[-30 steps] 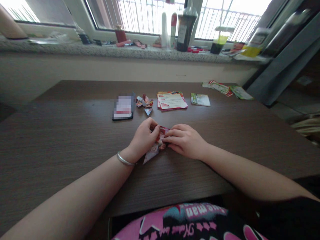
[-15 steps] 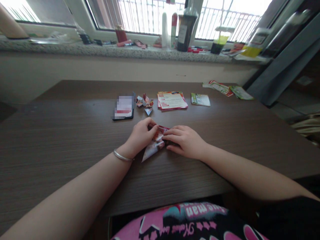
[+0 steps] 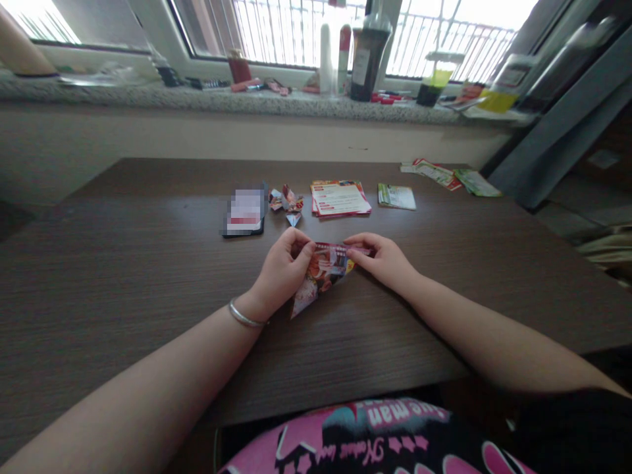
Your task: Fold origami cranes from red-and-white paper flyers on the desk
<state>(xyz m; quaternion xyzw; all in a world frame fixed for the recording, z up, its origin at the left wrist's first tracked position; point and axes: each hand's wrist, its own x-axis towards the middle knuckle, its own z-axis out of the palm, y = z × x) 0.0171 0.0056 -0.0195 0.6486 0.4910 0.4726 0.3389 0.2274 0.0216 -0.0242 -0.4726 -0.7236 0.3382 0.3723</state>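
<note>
A folded piece of colourful printed paper is stretched between my two hands, just over the table. Its lower left end narrows to a pale point. My left hand pinches its left edge between thumb and fingers; a silver bangle sits on that wrist. At the right corner, the thumb and fingers of my right hand grip the paper. Beyond my left hand lie small folded paper pieces with similar print. A stack of printed sheets rests to their right.
A dark phone-like object, partly blurred out, lies left of the folded pieces. Smaller cards and loose leaflets are farther right on the brown table. Bottles and cups line the stone windowsill.
My right hand has moved up and right, from lying over the paper to pinching its right corner. More of the printed face shows, and the paper has shifted slightly right.
</note>
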